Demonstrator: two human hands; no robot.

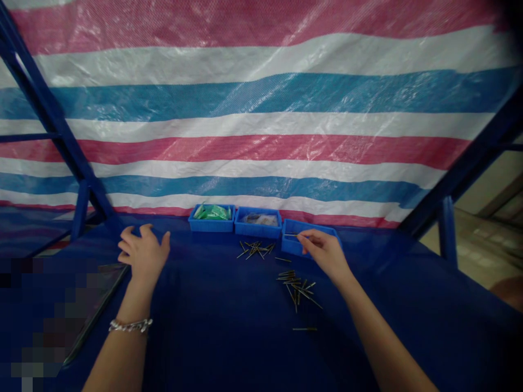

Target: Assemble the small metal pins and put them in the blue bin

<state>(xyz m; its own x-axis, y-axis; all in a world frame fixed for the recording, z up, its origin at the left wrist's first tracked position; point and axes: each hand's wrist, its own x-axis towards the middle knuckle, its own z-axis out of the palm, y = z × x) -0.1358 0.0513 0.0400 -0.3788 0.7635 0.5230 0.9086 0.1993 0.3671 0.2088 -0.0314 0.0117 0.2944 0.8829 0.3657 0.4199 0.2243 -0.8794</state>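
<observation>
My right hand point(324, 251) reaches over the rightmost blue bin point(291, 245) and pinches a thin metal pin point(291, 235) between thumb and fingers. My left hand point(143, 251) hovers over the blue table cover at the left, fingers curled and apart, holding nothing; a bracelet point(131, 325) sits on that wrist. Two heaps of thin pins lie on the cover: one point(256, 249) in front of the middle bin, another point(299, 288) below my right hand. A single pin point(304, 329) lies nearer to me.
Three small blue bins stand in a row at the back: the left one point(211, 218) holds green pieces, the middle one point(258, 222) holds clear bags. A striped red, white and blue tarp point(261, 109) hangs behind. Blue frame posts point(49, 114) rise on both sides.
</observation>
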